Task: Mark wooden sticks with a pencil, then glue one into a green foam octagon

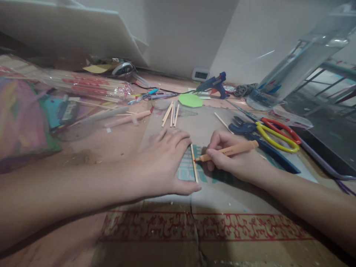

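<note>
In the head view a thin wooden stick (194,168) lies nearly upright in the picture on a cardboard sheet (155,204). My left hand (169,159) spans it, with fingertips at the far end and thumb at the near end, holding it down. An orange marker (236,149) is pinched in my right hand (226,155), and its tip touches the stick about midway. Green-blue print shows on the sheet beneath both hands. Beyond my left hand rests a small group of short sticks (171,114). Another stick (222,121) lies past my right hand.
A blue glue gun (213,86), a green octagonal piece (190,100) and a small digital display (200,75) are at the back. Scissors (278,135) and pliers (243,126) lie right, near a clear bottle (278,81). Bagged skewers (91,83) and a colourful bag (22,118) occupy the left.
</note>
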### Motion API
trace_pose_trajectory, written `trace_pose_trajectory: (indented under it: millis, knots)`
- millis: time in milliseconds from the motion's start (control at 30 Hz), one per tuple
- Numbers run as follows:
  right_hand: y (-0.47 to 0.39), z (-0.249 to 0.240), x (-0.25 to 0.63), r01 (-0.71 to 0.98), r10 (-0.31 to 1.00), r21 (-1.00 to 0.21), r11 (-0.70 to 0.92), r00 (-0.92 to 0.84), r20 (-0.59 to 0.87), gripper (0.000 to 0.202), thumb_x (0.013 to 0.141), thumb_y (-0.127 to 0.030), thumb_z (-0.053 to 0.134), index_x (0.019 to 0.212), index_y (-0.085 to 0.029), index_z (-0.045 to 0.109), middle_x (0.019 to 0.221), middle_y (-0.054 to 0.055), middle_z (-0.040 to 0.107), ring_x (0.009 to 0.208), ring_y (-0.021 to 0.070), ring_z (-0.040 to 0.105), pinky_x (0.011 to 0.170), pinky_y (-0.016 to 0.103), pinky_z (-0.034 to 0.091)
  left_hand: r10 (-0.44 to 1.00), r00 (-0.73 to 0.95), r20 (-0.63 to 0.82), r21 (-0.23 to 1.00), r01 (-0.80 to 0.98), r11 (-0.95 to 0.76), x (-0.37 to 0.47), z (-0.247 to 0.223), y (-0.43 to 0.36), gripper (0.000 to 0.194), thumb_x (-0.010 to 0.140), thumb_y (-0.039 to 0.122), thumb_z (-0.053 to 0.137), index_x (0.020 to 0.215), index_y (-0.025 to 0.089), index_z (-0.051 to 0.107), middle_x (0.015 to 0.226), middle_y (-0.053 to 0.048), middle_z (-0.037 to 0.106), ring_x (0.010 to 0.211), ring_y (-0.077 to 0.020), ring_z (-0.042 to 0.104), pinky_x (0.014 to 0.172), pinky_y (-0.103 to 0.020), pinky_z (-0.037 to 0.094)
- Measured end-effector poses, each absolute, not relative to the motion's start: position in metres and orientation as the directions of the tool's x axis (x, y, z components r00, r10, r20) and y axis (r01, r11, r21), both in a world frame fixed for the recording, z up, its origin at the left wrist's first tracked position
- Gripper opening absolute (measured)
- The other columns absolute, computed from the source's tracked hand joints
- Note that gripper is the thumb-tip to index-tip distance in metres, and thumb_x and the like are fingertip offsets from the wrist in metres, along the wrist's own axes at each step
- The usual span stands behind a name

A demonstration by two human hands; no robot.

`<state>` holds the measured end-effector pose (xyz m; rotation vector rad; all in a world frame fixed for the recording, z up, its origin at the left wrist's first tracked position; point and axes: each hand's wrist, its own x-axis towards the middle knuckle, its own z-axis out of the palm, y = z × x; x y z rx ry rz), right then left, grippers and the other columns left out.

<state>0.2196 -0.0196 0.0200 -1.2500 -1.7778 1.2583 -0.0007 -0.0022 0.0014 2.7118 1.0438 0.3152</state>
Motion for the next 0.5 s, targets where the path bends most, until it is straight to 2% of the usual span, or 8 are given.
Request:
trace_pose_trajectory:
  millis: [333, 500]
  knots:
    - [-0.0211, 0.0217, 0.2246, 0.360, 0.882, -0.928, 0.092, -0.463, -0.093, 0.021, 0.084, -0.023, 0.071, 0.074, -0.022, 0.051, 0.058, -0.001, 0.070, 0.050, 0.0111, 0.062, 0.045, 0.018, 0.044, 0.668, 0.733, 0.126, 0.261, 0.625, -0.735, -0.0018, -0.0004, -0.0020, 0.098, 0.076, 0.077, 0.067, 0.140, 0.004, 0.055, 0.153, -0.024, 0.047, 0.146, -0.0422, 0.039, 0.124, -0.060, 0.026]
    - [-0.0209, 0.0198, 0.2210, 0.343, 0.922, -0.934, 0.098, -0.385, -0.045, 0.021, 0.087, -0.025, 0.068, 0.076, -0.023, 0.050, 0.059, -0.001, 0.070, 0.054, 0.0125, 0.066, 0.049, 0.020, 0.049, 0.675, 0.728, 0.120, 0.269, 0.631, -0.728, -0.0011, 0.0005, -0.0014, 0.098, 0.075, 0.078, 0.066, 0.140, 0.005, 0.055, 0.153, -0.024, 0.048, 0.145, -0.0419, 0.039, 0.124, -0.059, 0.027]
